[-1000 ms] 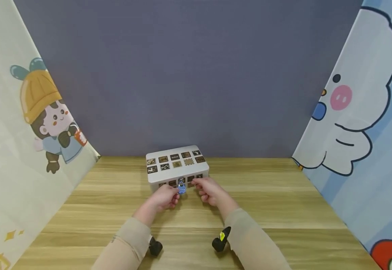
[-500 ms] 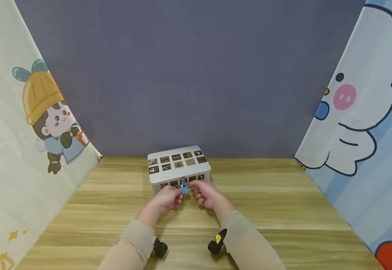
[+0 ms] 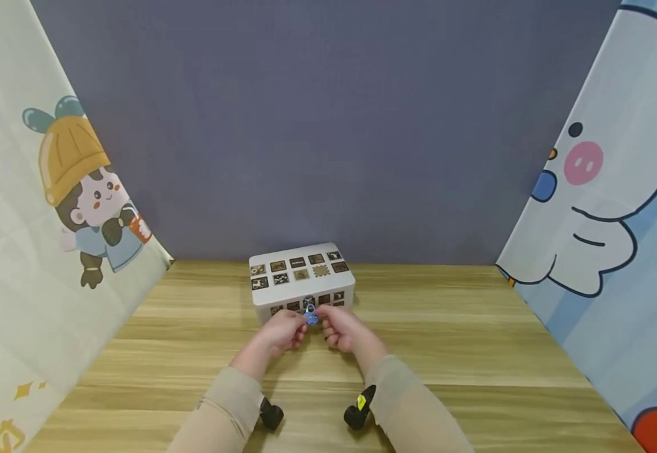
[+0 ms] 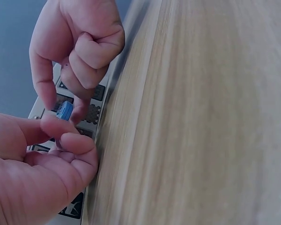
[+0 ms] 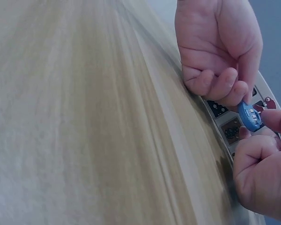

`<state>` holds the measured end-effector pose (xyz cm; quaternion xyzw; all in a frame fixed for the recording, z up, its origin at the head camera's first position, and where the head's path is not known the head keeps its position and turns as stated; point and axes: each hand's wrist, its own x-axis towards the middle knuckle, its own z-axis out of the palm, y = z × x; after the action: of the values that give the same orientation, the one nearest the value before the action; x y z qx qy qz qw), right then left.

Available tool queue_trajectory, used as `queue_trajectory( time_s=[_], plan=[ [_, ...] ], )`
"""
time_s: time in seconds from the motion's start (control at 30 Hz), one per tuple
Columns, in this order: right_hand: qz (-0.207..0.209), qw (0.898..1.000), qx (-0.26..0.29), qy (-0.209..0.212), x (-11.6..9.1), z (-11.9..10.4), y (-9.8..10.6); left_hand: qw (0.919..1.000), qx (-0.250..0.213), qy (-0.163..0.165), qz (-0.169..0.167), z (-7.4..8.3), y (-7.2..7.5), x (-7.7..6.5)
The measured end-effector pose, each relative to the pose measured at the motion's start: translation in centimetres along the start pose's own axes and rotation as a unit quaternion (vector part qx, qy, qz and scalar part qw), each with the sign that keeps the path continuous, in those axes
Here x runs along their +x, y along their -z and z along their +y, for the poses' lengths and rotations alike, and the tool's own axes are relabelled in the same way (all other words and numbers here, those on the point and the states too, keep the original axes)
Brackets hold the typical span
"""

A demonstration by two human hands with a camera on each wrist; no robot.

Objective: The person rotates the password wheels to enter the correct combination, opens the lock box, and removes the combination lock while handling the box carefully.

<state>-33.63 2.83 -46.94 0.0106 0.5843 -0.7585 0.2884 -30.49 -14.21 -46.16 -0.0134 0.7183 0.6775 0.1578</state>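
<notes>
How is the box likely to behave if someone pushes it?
The box would probably slide rather than tip, since it sits low and broad on the table. It seems unlikely to roll, as its sides look flat. It is probably stiff, judging by its straight edges and unsagging top. Its weight can't be told from these views.

In the head view, the scene is looked at from above the forearms point(image 3: 215, 402), forward and down, with the white box point(image 3: 294, 289) and grey backdrop point(image 3: 328, 126) taken in from well back. From each wrist, the left hand point(image 3: 283, 330), right hand point(image 3: 344, 328) and blue padlock point(image 3: 311, 317) are seen close up, the table point(image 3: 476, 333) slanted steeply. The padlock is shared by all three views.
</notes>
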Motion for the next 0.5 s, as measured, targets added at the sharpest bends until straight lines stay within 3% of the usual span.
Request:
queue_trajectory(
  time_s=[0.27,0.5],
  plan=[
    [-0.004,1.0,0.0,-0.001,0.12,0.3,-0.11,0.9999,-0.004,0.005,-0.011,-0.03,0.09,0.0],
    [0.0,1.0,-0.007,-0.002,0.28,0.52,-0.18,0.9997,0.022,0.011,0.003,-0.24,0.09,-0.13]
  ],
)
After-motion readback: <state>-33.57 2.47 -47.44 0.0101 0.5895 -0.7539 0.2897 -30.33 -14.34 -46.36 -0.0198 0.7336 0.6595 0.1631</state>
